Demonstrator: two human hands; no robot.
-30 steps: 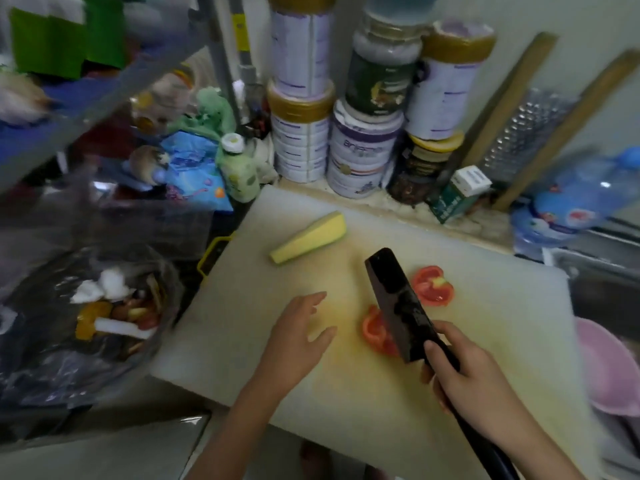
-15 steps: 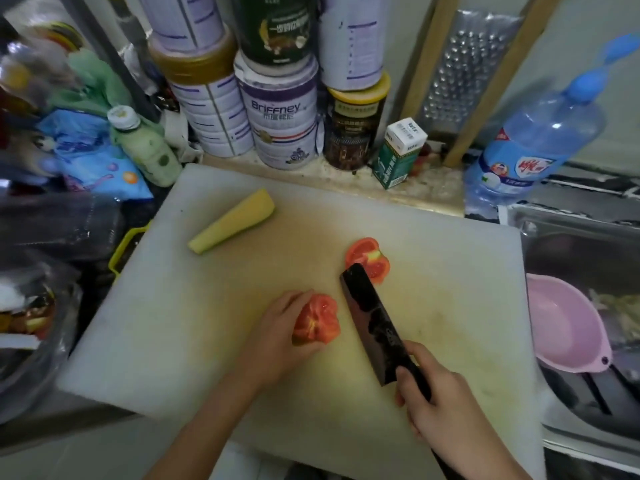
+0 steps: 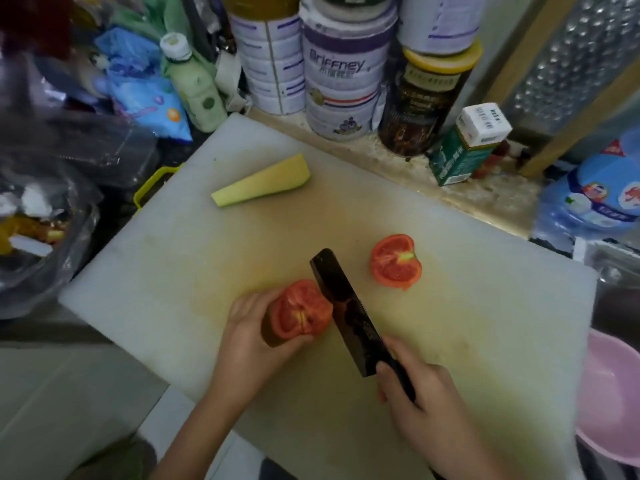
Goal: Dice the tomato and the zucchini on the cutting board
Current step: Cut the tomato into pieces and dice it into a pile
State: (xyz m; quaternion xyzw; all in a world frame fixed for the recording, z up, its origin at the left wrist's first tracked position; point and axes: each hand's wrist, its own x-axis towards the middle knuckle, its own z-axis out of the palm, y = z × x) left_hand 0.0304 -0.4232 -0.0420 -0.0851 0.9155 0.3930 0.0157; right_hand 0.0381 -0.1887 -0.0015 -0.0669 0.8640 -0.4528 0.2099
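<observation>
**Desk:** What's nearest you?

**Me:** My left grip (image 3: pixel 249 344), a bare hand. Its fingers are curled round one tomato half (image 3: pixel 301 311), which is tipped so the wet cut face shows to the camera. My right grip (image 3: pixel 426 407) is wrapped round the black handle of the knife (image 3: pixel 349 313). The broad, dark blade sits just to the right of that half, tip pointing away from me. I can't tell whether it touches.

**Desk:** And the rest of the produce?

**Me:** It's all on the cutting board (image 3: pixel 485 323), a thick white slab stained yellowish through the middle. The second tomato half (image 3: pixel 396 261) lies cut face up beyond the blade, apart from it. The zucchini (image 3: pixel 263 183), a pale wedge with thin green skin, lies toward the far left corner, well apart from both.

**Desk:** Room to move?

**Me:** The widest open stretch of board is to the right of the knife. Off the right edge sits a pink plastic bowl (image 3: pixel 616 393), and off the left a clear bag of scraps (image 3: pixel 31 237). Along the far edge the counter is crowded. There are stacked round tins (image 3: pixel 343 81), a small green carton (image 3: pixel 467 147), a pale green bottle (image 3: pixel 194 81) and a blue water bottle (image 3: pixel 595 195). A metal grater (image 3: pixel 571 57) leans on the wall.
</observation>
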